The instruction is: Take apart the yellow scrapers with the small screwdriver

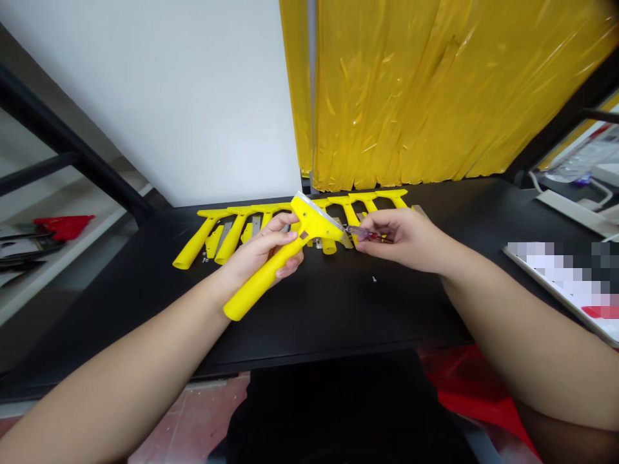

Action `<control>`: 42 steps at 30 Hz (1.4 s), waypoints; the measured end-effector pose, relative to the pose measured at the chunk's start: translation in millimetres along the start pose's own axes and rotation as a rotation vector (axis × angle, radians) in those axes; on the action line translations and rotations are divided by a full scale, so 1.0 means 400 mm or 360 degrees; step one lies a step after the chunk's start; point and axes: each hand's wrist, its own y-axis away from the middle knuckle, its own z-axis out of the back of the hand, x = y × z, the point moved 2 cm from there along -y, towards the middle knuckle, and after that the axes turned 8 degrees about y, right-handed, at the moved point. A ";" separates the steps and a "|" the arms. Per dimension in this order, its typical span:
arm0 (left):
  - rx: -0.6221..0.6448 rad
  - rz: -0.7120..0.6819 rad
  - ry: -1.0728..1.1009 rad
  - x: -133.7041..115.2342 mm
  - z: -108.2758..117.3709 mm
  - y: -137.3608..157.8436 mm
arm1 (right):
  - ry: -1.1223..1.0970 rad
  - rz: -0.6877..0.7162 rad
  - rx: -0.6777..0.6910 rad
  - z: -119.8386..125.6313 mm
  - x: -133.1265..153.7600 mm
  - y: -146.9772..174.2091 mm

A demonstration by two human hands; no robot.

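Note:
My left hand (264, 248) is closed around the neck of a yellow scraper (264, 274), whose handle slants down toward me. A thin metal blade (319, 209) runs along the scraper's wide head. My right hand (401, 238) pinches a small screwdriver (362, 233) with a translucent purple and red handle. Its tip points left, close to the right end of the scraper head; whether it touches is too small to tell. Behind both hands, several more yellow scrapers (193, 241) lie in a row on the black table (309, 335).
Loose yellow plates (213, 241), metal blades (225, 233) and tiny screws (206, 260) lie among the scrapers. One small screw (374, 279) rests alone nearer me. A white-edged panel (556, 283) sits at the right. Yellow plastic sheeting (411, 90) and a white board (193, 96) stand behind.

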 end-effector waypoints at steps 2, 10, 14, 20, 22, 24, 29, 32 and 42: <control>-0.0012 0.0000 0.0005 0.002 -0.012 0.004 | -0.0169 0.0071 -0.0123 -0.014 0.016 -0.002; -0.0013 -0.0058 -0.0035 0.024 -0.041 0.002 | -0.0453 0.0039 -0.0295 -0.063 0.043 -0.022; 0.0045 -0.0087 -0.0107 0.038 -0.036 -0.005 | -0.0469 0.0012 -0.0340 -0.064 0.043 -0.028; 0.0080 -0.0070 -0.0226 0.041 -0.058 0.002 | -0.0417 -0.0007 -0.0286 -0.078 0.043 -0.029; 0.0068 -0.0064 -0.0271 0.039 -0.064 0.006 | -0.0333 0.0013 -0.0275 -0.079 0.041 -0.029; 0.0053 -0.0069 -0.0305 0.037 -0.066 0.008 | -0.0210 0.0063 -0.0296 -0.077 0.038 -0.030; 0.0028 -0.0099 -0.0393 0.041 -0.066 0.009 | 0.0012 0.0129 -0.0313 -0.072 0.028 -0.035; 0.0003 -0.0128 -0.0427 0.043 -0.070 0.011 | 0.0030 0.0088 -0.0298 -0.076 0.024 -0.036; 0.0024 -0.0201 -0.0458 0.046 -0.076 0.017 | -0.0547 -0.0260 -0.0224 -0.086 0.009 -0.047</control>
